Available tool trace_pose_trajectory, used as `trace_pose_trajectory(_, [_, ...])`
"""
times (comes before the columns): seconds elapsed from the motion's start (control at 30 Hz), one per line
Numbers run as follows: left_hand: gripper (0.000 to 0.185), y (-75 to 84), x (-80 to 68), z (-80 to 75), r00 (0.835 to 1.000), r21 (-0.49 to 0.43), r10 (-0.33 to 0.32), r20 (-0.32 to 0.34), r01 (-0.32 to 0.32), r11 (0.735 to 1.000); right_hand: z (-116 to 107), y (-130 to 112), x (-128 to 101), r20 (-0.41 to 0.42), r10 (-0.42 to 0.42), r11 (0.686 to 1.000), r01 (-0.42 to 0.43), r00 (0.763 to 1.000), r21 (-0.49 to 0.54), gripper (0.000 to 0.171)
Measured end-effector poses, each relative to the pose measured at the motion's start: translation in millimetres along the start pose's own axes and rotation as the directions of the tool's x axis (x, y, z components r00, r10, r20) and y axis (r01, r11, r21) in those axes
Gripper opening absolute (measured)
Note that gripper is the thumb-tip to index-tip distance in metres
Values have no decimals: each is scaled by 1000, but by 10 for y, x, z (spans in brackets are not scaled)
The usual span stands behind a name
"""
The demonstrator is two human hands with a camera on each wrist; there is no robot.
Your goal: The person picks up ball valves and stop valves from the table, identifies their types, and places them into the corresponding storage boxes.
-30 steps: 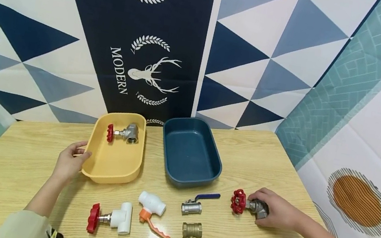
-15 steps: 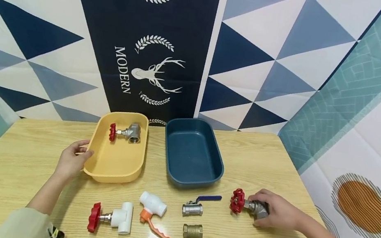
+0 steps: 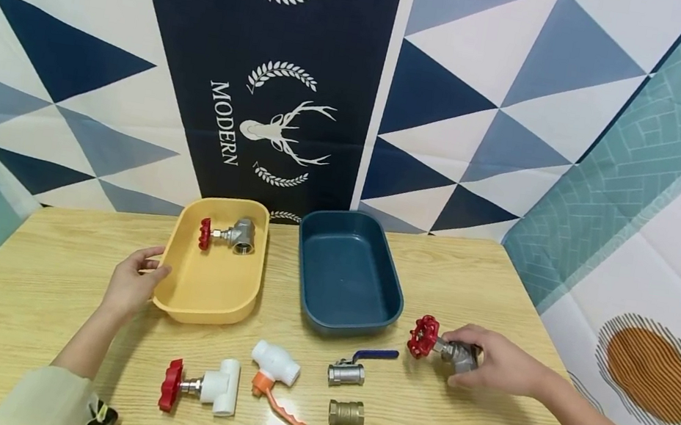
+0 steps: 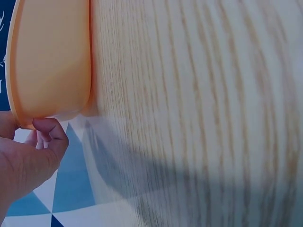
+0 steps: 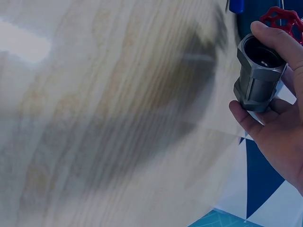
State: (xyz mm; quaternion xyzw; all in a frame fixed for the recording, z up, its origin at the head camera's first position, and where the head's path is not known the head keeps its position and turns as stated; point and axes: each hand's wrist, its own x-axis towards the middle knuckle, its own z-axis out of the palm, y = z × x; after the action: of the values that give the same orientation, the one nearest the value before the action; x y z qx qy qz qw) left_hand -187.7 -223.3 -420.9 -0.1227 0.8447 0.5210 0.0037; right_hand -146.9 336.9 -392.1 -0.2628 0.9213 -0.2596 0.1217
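Observation:
My left hand (image 3: 130, 283) pinches the left rim of a yellow tray (image 3: 204, 287); the left wrist view shows the thumb and fingers at the edge of the tray wall (image 4: 52, 61). Inside that tray lies a metal gate valve (image 3: 240, 235) with a red handwheel. On the right, my right hand (image 3: 500, 363) grips another metal gate valve (image 3: 458, 355), its red handwheel (image 3: 423, 336) pointing left. Thumb and fingers hold its hexagonal body (image 5: 258, 87), whose open threaded end shows in the right wrist view. It looks raised slightly off the table, its shadow lying apart.
A dark blue tray (image 3: 347, 273) stands right of the yellow one. In front lie a white valve (image 3: 219, 388) with red handwheel, a white valve (image 3: 275, 362) with orange lever, a steel ball valve (image 3: 346, 373) with blue lever, and a brass ball valve (image 3: 346, 414) with red lever.
My right hand has raised the gate valve a little and moved it slightly left. My left hand keeps its hold on the yellow tray. The head view has shifted slightly.

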Motion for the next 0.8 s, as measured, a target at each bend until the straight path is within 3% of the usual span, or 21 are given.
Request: trace_pose_trajectory(0.8, [50, -3, 8, -15, 1000, 1, 11, -3, -11, 1000, -148, -289, 341, 40, 1, 999, -3, 999, 32, 60])
